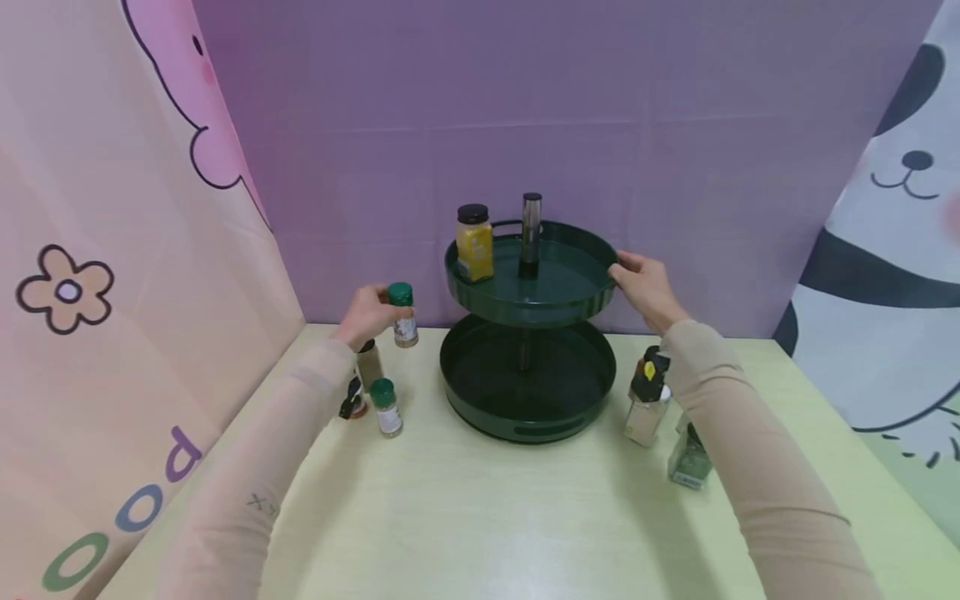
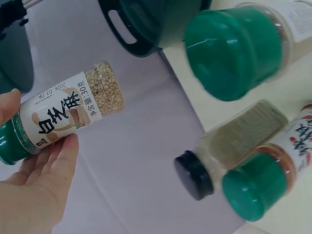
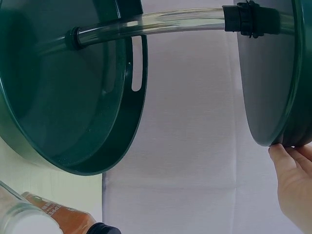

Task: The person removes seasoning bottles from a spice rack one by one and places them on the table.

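My left hand [image 1: 367, 315] holds a green-capped shaker jar [image 1: 406, 329] above the table, left of a dark green two-tier round tray [image 1: 528, 312]. In the left wrist view, pale sesame seeds fill this clear jar [image 2: 105, 90], which tilts in my fingers behind a white label. At the tray's upper tier, my right hand [image 1: 647, 292] grips the right rim between thumb and fingers; the right wrist view has the fingertips against that tier's edge [image 3: 278, 131]. A yellow-labelled jar [image 1: 475, 248] with a black lid stands on the upper tier's left side.
Left of the tray stand another green-capped jar [image 1: 388, 419] and a black-capped jar [image 1: 369, 367], with a further jar partly hidden by my sleeve. To the right are a white-capped bottle [image 1: 645, 419] and a greenish container [image 1: 690, 462]. A purple cloth [image 1: 450, 100] hangs behind.
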Tool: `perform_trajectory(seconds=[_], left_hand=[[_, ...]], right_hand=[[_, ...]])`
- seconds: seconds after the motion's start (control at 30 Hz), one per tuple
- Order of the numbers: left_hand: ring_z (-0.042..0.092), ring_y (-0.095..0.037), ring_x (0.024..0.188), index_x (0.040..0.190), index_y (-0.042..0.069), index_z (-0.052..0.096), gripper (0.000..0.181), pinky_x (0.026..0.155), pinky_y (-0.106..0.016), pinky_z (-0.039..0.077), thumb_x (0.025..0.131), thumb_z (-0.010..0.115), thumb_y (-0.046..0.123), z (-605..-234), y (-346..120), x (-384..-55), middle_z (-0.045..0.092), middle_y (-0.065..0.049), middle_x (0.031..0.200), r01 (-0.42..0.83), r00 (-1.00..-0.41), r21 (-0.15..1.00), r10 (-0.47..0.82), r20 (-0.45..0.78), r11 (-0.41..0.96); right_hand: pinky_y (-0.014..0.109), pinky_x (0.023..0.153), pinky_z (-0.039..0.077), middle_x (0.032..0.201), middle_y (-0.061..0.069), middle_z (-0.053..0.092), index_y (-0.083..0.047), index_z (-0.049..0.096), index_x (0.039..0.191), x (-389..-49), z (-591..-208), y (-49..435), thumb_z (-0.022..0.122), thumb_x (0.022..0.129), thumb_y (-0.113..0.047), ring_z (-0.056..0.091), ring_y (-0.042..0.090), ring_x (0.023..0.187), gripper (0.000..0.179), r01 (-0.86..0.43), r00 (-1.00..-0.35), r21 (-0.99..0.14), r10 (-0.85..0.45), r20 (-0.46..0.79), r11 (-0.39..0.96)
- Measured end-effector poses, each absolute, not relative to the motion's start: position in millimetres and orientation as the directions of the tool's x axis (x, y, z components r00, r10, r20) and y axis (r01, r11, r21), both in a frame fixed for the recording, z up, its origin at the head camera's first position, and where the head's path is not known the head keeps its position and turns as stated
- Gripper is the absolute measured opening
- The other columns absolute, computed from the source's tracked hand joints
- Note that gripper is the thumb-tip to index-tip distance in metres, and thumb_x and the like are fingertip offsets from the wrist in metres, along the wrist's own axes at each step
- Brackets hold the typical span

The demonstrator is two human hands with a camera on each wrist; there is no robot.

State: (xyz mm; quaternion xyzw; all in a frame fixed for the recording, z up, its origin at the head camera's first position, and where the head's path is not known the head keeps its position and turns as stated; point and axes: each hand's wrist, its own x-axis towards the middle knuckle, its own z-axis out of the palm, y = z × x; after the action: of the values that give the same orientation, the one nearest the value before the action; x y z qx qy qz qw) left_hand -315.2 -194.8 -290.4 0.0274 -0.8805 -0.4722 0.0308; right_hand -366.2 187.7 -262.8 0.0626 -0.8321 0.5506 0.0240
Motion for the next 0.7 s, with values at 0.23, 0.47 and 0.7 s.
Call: perform_trajectory(seconds=[0.23, 0.47, 0.7], left_hand=[[0.049, -0.033, 0.114, 0.124, -0.003, 0.048, 0.048, 0.101, -0.046, 0.038, 0.083, 0.064, 0.016, -309, -200, -318, 0.053, -0.02, 0.123, -0.064, -0.996, 0.828, -0.09, -0.017, 0.557], [0.049, -0.033, 0.114, 0.123, -0.002, 0.049, 0.045, 0.1, -0.045, 0.039, 0.084, 0.063, 0.014, -324, -204, -318, 0.053, -0.02, 0.123, -0.115, -0.992, 0.827, -0.102, -0.07, 0.55], [0.047, -0.035, 0.118, 0.126, -0.004, 0.045, 0.049, 0.101, -0.047, 0.038, 0.084, 0.062, 0.014, -335, -205, -322, 0.05, -0.022, 0.127, -0.172, -0.985, 0.807, -0.123, -0.123, 0.566]], right_hand=[[0.041, 0.109, 0.029, 0.148, 0.016, 0.027, -0.004, 0.024, 0.144, -365, -263, 188, 0.04, 0.093, -0.016, 0.029, 0.026, 0.135, 0.055, -0.127, -0.991, -0.915, -0.082, 0.103, 0.383], [0.042, 0.109, 0.028, 0.149, 0.015, 0.025, -0.005, 0.023, 0.145, -365, -262, 188, 0.04, 0.093, -0.017, 0.027, 0.026, 0.136, 0.055, -0.12, -0.992, -0.911, -0.086, 0.093, 0.395], [0.041, 0.109, 0.03, 0.149, 0.015, 0.025, -0.005, 0.024, 0.144, -367, -262, 189, 0.04, 0.093, -0.017, 0.028, 0.025, 0.136, 0.055, -0.125, -0.991, -0.912, -0.083, 0.101, 0.392]])
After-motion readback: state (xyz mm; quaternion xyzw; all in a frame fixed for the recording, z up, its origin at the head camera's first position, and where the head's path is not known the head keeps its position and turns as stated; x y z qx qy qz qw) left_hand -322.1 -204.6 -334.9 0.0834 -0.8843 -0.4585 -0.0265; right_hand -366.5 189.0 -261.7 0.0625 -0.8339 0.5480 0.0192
